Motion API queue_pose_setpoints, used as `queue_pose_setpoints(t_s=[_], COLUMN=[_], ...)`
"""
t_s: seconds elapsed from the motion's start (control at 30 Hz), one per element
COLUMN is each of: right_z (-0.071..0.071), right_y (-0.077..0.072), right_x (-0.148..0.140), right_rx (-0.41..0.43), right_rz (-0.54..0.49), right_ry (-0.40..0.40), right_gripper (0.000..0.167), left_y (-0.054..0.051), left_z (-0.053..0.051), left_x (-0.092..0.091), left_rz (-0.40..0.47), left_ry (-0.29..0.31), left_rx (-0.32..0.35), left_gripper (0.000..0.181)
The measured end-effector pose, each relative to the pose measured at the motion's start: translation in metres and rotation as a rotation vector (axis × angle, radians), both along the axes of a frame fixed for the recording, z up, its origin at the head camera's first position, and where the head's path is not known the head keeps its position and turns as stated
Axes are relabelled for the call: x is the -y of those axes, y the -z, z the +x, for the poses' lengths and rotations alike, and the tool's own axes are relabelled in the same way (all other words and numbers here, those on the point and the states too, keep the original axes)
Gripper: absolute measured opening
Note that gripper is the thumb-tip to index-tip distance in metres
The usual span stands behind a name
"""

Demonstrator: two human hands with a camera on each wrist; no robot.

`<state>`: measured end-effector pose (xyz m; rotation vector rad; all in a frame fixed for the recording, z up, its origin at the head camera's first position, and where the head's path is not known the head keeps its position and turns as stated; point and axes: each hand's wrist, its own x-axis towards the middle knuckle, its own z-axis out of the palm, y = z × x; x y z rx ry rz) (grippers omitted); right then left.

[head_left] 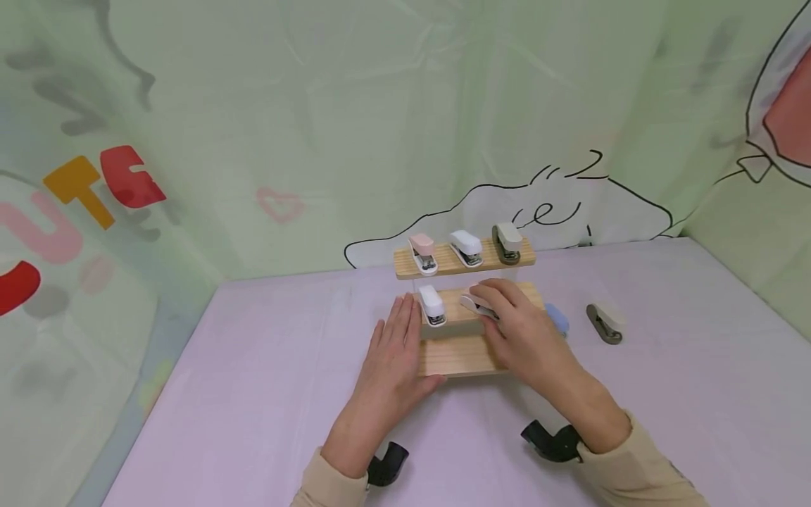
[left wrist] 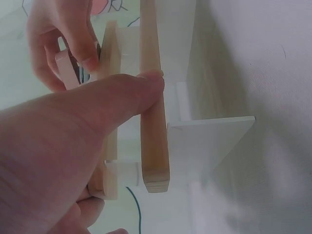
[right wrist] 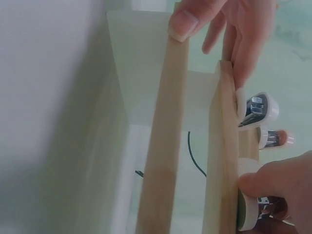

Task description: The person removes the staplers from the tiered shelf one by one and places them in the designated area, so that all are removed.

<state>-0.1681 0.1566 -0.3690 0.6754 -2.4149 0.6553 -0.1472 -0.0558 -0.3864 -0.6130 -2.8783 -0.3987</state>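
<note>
Left hand (head_left: 393,359), straight-fingered, touches shelf (head_left: 459,355) — right hand (head_left: 528,339) pinches stapler (head_left: 476,305).

In front of you hangs a pale green printed backdrop (head_left: 405,141), with an orange letter T (head_left: 77,184) and a pink heart outline (head_left: 261,199) toward your left, and a black-outlined balloon (head_left: 795,109) at upper right; below spreads a lilac tabletop (head_left: 253,380).

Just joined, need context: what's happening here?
A person's right-hand grip pinches a pale stapler at the middle board of a three-tier rack. Their left-hand grip rests against the rack's left end, thumb on the bottom board. A white stapler is on the middle board's left; a pink-topped stapler, another white one and a grey-topped one stand on the top board. Right of the rack, the table holds another grey-topped stapler; a blue item is partly hidden.
</note>
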Motion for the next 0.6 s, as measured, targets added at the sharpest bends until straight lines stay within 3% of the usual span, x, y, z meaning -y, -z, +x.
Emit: queue_pose_setpoints(t_s=[0.23,0.6], right_z=[0.0027,-0.0007], right_y=[-0.0036,-0.0018], right_x=[-0.0052,-0.0027], right_rx=[-0.037,0.029], right_rz=[0.038,-0.007], right_ry=[0.078,-0.030], right_gripper=[0.044,0.043], left_y=[-0.0016,-0.0020], left_z=[-0.0007,0.0003], left_x=[-0.0014,-0.0007], left_rz=[-0.007,-0.012], left_ry=[0.002,-0.003], left_rx=[-0.007,0.007], left_gripper=[0.115,0.113])
